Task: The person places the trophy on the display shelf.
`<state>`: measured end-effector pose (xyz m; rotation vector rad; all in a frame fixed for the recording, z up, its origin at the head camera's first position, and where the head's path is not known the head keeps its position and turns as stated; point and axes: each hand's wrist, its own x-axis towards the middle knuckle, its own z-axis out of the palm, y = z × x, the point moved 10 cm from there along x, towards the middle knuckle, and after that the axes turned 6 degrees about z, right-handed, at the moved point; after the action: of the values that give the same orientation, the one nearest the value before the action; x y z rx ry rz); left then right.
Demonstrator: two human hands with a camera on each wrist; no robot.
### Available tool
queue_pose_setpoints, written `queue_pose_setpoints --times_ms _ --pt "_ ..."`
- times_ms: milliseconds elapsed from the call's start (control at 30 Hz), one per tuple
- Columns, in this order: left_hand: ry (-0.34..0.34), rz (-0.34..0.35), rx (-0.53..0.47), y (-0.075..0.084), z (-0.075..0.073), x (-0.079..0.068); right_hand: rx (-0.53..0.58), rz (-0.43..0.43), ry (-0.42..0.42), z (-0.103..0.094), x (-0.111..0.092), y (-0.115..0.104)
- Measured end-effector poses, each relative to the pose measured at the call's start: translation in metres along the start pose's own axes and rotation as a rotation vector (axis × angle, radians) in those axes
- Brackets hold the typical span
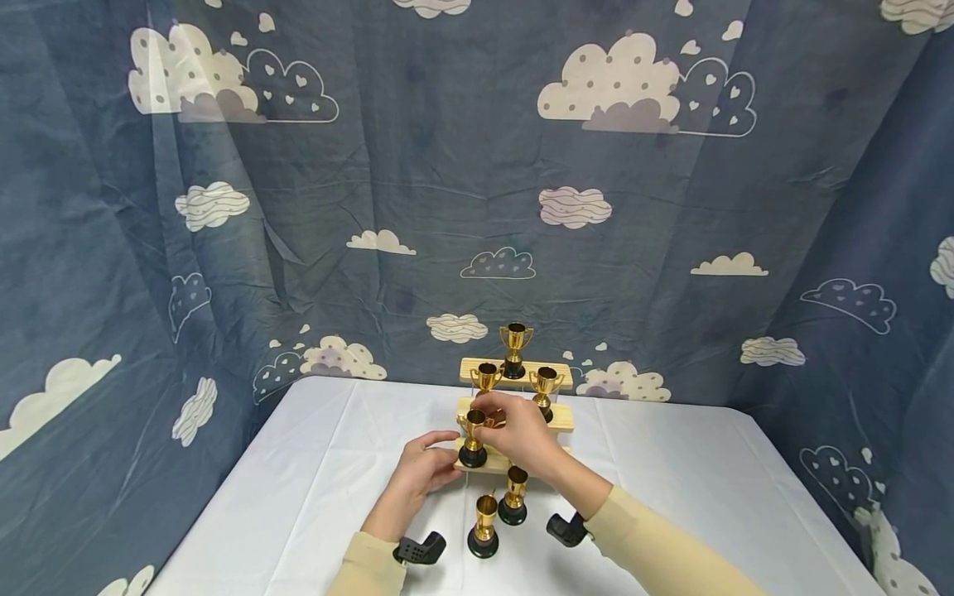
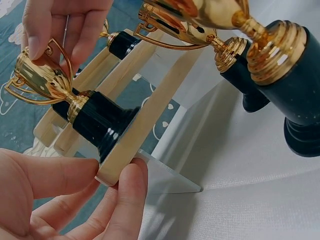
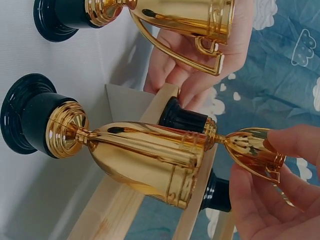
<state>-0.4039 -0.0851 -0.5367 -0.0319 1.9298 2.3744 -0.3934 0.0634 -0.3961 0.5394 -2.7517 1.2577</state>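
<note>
A small gold trophy point(image 1: 473, 454) with a black base stands at the left end of the lowest plank of a three-tier wooden display stand point(image 1: 564, 417). My right hand point(image 1: 522, 432) pinches its cup between thumb and fingers from the right. On the left, my left hand point(image 1: 421, 473) grips the end of that lowest plank point(image 2: 150, 112), thumb on one side and fingers on the other, close beside the trophy's base. Two more trophies, a nearer one point(image 1: 484, 530) and one slightly farther point(image 1: 513, 500), stand upright on the table in front of the stand.
One trophy point(image 1: 515, 348) tops the upper plank. The middle plank bears a left trophy point(image 1: 486, 377), partly behind my right hand, and a right trophy point(image 1: 546, 386). A white cloth covers the table point(image 1: 656, 497); a cloud-patterned curtain point(image 1: 447, 165) hangs behind the stand.
</note>
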Motion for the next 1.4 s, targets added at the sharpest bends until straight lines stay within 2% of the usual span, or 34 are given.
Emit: queue_pose_setpoints --times_ms 600,1000,1400 --pt "-0.004 -0.009 0.004 -0.0017 -0.0012 0.0006 0.010 -0.015 0.004 0.0038 0.0045 0.0023" --pt "-0.008 0.015 -0.004 -0.0010 -0.0002 0.0018 0.004 -0.005 0.011 0.0031 0.0078 0.0036" --pt "-0.020 0.019 -0.002 -0.0021 0.0002 0.0036 0.009 -0.037 0.013 0.0009 0.0065 0.0028"
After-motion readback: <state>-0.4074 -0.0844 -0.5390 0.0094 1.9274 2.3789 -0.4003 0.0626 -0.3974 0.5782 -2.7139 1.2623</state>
